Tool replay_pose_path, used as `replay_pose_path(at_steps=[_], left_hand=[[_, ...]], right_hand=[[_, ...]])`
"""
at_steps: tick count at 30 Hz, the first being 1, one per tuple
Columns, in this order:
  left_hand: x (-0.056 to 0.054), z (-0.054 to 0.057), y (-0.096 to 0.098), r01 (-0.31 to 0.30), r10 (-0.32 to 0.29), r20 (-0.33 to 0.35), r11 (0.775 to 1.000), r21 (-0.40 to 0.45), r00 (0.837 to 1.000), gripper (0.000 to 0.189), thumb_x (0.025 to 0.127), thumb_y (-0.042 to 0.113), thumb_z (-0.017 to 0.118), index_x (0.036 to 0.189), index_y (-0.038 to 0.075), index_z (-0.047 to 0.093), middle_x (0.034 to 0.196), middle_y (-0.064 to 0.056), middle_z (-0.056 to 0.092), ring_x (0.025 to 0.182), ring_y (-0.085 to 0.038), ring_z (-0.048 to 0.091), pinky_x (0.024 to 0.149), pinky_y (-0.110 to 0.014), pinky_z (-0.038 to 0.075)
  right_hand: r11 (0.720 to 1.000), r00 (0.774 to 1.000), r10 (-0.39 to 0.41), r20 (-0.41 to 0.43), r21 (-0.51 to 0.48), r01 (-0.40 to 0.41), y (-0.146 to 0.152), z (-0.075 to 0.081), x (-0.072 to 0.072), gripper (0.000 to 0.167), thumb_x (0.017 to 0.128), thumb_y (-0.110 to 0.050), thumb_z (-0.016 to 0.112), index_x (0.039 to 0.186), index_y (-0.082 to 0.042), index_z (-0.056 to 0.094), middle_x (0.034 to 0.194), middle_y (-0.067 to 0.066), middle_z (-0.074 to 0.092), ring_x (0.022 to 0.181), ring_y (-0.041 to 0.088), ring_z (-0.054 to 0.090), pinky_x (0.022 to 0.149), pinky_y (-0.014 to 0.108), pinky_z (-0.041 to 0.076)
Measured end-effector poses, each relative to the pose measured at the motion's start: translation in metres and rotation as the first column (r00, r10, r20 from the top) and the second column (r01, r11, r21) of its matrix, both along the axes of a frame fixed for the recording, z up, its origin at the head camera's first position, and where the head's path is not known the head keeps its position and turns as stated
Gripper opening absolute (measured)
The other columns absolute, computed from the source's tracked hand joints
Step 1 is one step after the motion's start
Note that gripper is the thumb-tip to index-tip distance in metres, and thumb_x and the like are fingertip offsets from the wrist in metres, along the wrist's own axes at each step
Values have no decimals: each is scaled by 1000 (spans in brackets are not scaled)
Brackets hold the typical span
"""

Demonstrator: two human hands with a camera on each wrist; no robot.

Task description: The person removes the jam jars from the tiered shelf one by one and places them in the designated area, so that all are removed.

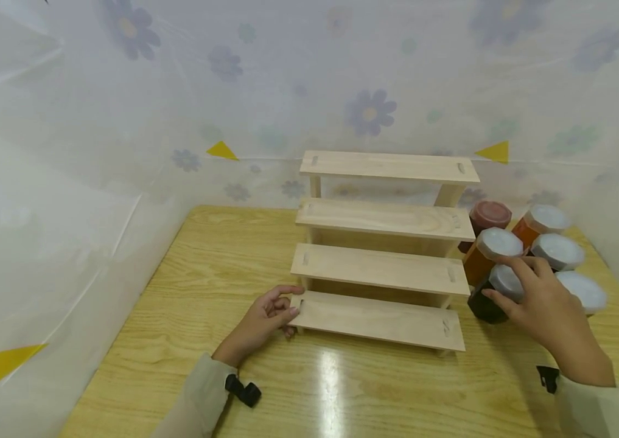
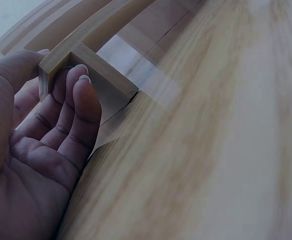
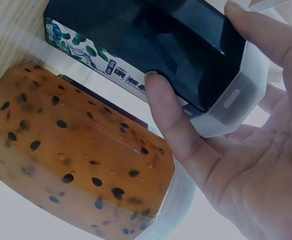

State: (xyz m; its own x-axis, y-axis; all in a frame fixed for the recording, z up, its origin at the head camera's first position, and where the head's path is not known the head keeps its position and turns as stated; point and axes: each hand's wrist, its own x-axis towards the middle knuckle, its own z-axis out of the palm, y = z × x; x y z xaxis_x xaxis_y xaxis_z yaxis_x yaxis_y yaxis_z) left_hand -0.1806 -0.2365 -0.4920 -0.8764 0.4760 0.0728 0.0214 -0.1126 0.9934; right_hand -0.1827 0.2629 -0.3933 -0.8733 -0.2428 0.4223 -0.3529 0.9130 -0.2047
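Note:
A pale wooden stepped rack (image 1: 380, 319) with several shelf boards stands on the table. My left hand (image 1: 260, 319) grips the left end of its lowest board; in the left wrist view the curled fingertips (image 2: 86, 97) sit under the board, against its support. On the right, my right hand (image 1: 552, 310) holds a dark jar (image 1: 486, 306) near its translucent lid (image 3: 238, 97), with thumb and fingers on opposite sides. The jar has a printed label (image 3: 118, 70) with green leaves. An orange jar (image 3: 76, 150) with black seeds lies close beside it in the right wrist view.
More lidded jars cluster behind and around the right hand: a red-lidded one (image 1: 491, 214), an orange one (image 1: 525, 233) and others with whitish lids (image 1: 558, 250). The wood-grain table (image 1: 205, 261) meets a flowered plastic sheet (image 1: 265, 91) behind the rack.

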Motion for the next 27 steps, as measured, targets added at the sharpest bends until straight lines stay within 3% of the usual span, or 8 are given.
replay_pose_path(at_steps=[5, 9, 12, 17, 20, 23, 25, 27], left_hand=[[0, -1, 0, 3, -3, 0, 1000, 2, 1000, 43, 105, 9, 62, 147, 4, 51, 83, -5, 53, 71, -16, 61, 65, -34, 62], [-1, -1, 1, 7, -7, 5, 1000, 7, 1000, 43, 105, 9, 62, 147, 4, 51, 83, -5, 52, 71, -16, 61, 66, -34, 62], [-2, 0, 1, 6, -6, 11, 1000, -4, 1000, 43, 106, 10, 62, 147, 6, 51, 85, -6, 53, 72, -17, 60, 67, -35, 62], [-2, 3, -2, -8, 10, 35, 999, -46, 999, 39, 108, 16, 59, 146, 9, 53, 110, -15, 55, 78, -24, 65, 68, -45, 63], [0, 6, -6, -32, 36, 50, 997, -77, 998, 38, 109, 21, 57, 145, 9, 54, 128, -18, 52, 92, -30, 68, 76, -48, 63], [-1, 10, -11, -92, 96, 31, 990, -108, 995, 39, 110, 27, 56, 143, 7, 54, 133, -18, 56, 108, -32, 67, 86, -46, 61], [-3, 14, -15, -149, 147, -24, 979, -139, 989, 42, 110, 28, 53, 144, 3, 51, 136, -21, 57, 117, -34, 63, 92, -44, 59], [-5, 19, -18, -198, 185, -92, 967, -161, 978, 43, 112, 28, 49, 146, 1, 47, 140, -24, 52, 122, -40, 59, 96, -48, 57]], right_hand=[[1000, 1000, 4, -1, -7, -4, 1, -3, 0, 68, 78, -15, 92, 134, -3, 56, 121, 34, 48, 86, 52, 60, 48, 59, 51], [999, 998, 32, -55, -27, -34, 1, -6, 0, 68, 77, -13, 92, 134, 0, 57, 120, 35, 49, 92, 52, 57, 61, 65, 53], [998, 994, 54, -96, -38, -58, 0, -8, 1, 66, 78, -13, 92, 134, 1, 58, 119, 35, 49, 94, 51, 56, 64, 66, 52], [997, 989, 64, -132, -28, -69, -3, -6, 4, 60, 81, -18, 90, 130, 2, 62, 120, 34, 52, 97, 51, 56, 63, 65, 52], [997, 983, 74, -168, -11, -77, -5, -1, 6, 60, 95, -45, 76, 128, 4, 65, 121, 34, 55, 98, 52, 56, 62, 66, 52], [997, 972, 80, -220, -3, -83, -8, 6, 7, 81, 99, -71, 48, 125, 4, 66, 120, 33, 57, 100, 53, 56, 62, 65, 51], [996, 963, 84, -254, -1, -88, -11, 10, 8, 90, 98, -77, 37, 123, 5, 66, 120, 34, 57, 101, 54, 55, 68, 65, 50], [995, 949, 90, -301, -12, -98, -15, 13, 7, 89, 99, -76, 39, 122, 6, 67, 119, 36, 58, 100, 56, 55, 70, 68, 47]])
